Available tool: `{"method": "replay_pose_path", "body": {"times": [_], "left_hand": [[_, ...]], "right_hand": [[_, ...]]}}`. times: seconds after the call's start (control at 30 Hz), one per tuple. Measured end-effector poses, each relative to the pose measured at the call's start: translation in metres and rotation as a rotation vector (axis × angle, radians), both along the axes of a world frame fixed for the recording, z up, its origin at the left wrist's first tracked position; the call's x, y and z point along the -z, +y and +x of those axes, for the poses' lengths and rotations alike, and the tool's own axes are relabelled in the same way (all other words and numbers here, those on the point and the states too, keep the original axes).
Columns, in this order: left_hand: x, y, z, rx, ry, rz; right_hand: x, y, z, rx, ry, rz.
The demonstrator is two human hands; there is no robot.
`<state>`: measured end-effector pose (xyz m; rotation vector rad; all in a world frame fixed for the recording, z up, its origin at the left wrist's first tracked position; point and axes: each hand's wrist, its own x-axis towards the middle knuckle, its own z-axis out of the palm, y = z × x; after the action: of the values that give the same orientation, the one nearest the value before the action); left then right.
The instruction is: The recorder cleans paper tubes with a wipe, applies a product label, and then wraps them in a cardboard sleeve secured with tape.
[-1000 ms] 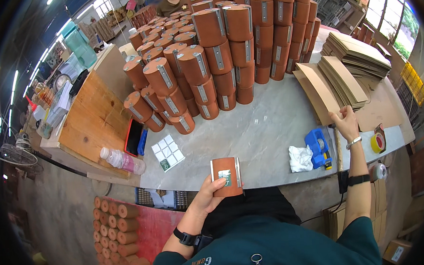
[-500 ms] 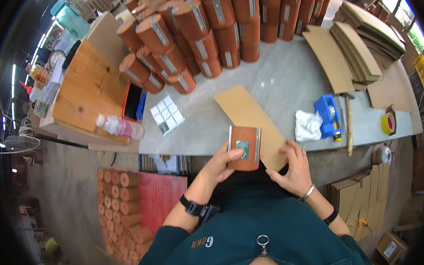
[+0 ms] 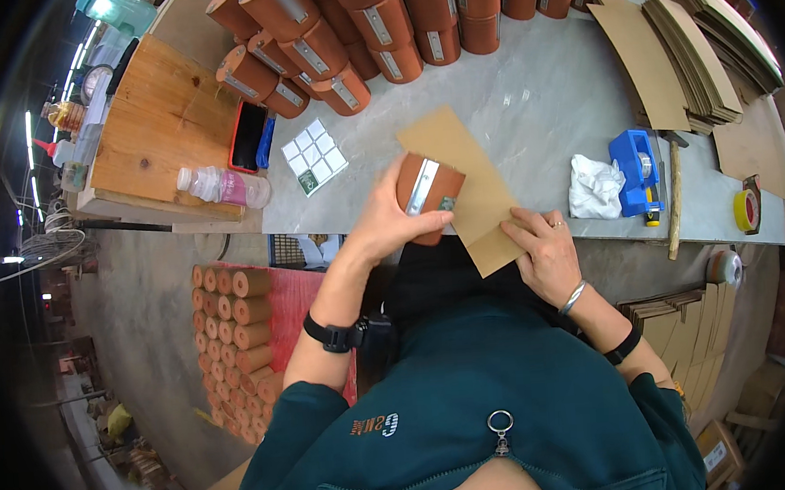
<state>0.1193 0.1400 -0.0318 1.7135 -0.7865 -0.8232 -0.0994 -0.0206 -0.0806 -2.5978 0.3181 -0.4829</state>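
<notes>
My left hand [image 3: 380,221] is closed around a reddish-brown clay cylinder [image 3: 434,185]. A metal strip [image 3: 421,187] runs along its upper side, and a small green sticker [image 3: 447,203] sits beside my thumb. Next to the cylinder, and partly under it, lies a long brown cardboard sheet [image 3: 484,199]. Its far part rests on the grey table, and its near end sticks out past the table edge. My right hand [image 3: 550,255] grips the sheet's right side near that end; the thumb is hidden. Left of the cylinder is a sheet of white square labels [image 3: 315,156] with one green label at its corner.
Stacked clay cylinders [image 3: 383,21] line the table's back. Cardboard stacks [image 3: 691,60] stand at the right. Nearer are a white cloth [image 3: 594,186], a blue tape dispenser [image 3: 631,172], a hammer [image 3: 675,196] and yellow tape [image 3: 746,211]. A plastic bottle [image 3: 227,187] lies at the left.
The cylinder has moved away from me and turned in my left hand, so its metal strip now faces up. My right hand still holds the cardboard, its fingers now over the side. The view has shifted.
</notes>
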Motion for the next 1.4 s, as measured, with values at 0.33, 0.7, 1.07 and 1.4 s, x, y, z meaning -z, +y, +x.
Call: {"method": "replay_pose_path", "body": {"times": [0.33,0.7,1.07,1.4], "left_hand": [[-0.002,-0.051,-0.002,0.161,-0.547,0.254],[0.008,-0.058,-0.004,0.183,-0.674,0.254],[0.021,-0.054,0.014,0.287,-0.489,0.219],[0.031,-0.053,0.023,0.188,-0.027,0.059]], "right_hand": [[-0.005,-0.002,-0.001,0.032,0.048,-0.004],[-0.005,-0.001,0.000,0.030,0.019,-0.006],[-0.005,-0.006,0.001,0.010,0.043,-0.029],[-0.043,-0.040,0.056,-0.203,-0.160,0.007]]}}
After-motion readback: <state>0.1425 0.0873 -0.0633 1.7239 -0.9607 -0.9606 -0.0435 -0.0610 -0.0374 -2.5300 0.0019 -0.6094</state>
